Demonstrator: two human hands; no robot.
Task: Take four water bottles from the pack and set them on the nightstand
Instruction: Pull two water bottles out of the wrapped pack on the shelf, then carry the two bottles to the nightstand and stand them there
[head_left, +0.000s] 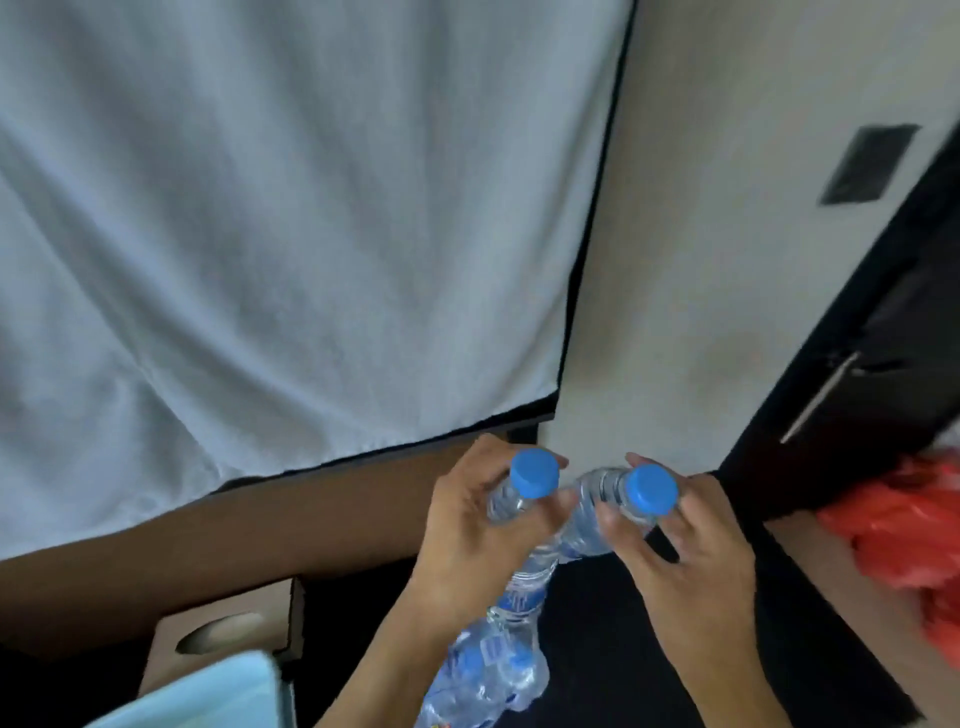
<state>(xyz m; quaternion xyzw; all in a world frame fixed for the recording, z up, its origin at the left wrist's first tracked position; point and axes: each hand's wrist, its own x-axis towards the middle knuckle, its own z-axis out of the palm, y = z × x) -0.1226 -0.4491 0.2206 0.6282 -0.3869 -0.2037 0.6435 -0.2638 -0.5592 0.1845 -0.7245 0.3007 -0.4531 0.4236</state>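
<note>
My left hand (467, 525) grips a clear water bottle with a blue cap (534, 472) by its neck. My right hand (680, 551) grips a second clear bottle with a blue cap (651, 490) the same way. The two bottles are held close together, caps up, low in the middle of the view. Below them lies the shrink-wrapped pack (493, 665) with more bottles, blurred, on a dark surface. The nightstand cannot be told apart for certain.
A bed with a white sheet (270, 218) fills the left and top, with a brown bed frame (291, 519) along its edge. A brown box (223, 634) with an oval hole sits at bottom left. A red plastic bag (904, 525) lies right, beside dark furniture (857, 332).
</note>
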